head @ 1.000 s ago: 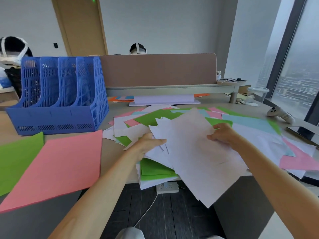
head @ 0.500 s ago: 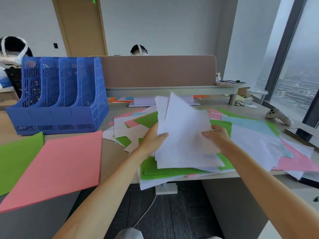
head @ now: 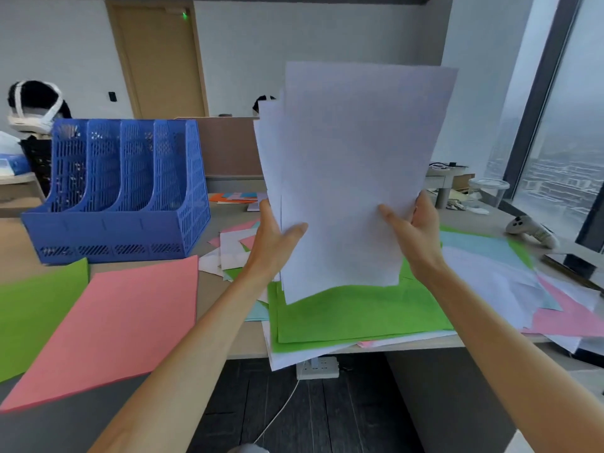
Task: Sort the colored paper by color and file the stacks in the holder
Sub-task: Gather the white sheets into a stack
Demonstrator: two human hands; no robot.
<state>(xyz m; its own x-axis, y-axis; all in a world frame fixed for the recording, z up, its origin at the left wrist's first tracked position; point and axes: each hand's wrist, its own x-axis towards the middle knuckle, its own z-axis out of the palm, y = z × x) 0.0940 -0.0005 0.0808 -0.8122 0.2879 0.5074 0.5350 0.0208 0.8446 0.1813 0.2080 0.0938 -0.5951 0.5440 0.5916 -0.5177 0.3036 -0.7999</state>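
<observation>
I have the white stack (head: 353, 165) upright in front of me above the tabletop (head: 16, 243), both arms stretched forward. The left hand (head: 274, 240) grips its left edge, thumb across the front and fingers (head: 266, 212) curled behind; the right hand (head: 415, 233) clamps the right edge likewise. Green sheets (head: 353, 317) top the mixed pile underneath. A pink sheet (head: 111, 325) lies to the left, with the blue holder (head: 124, 197) behind it.
</observation>
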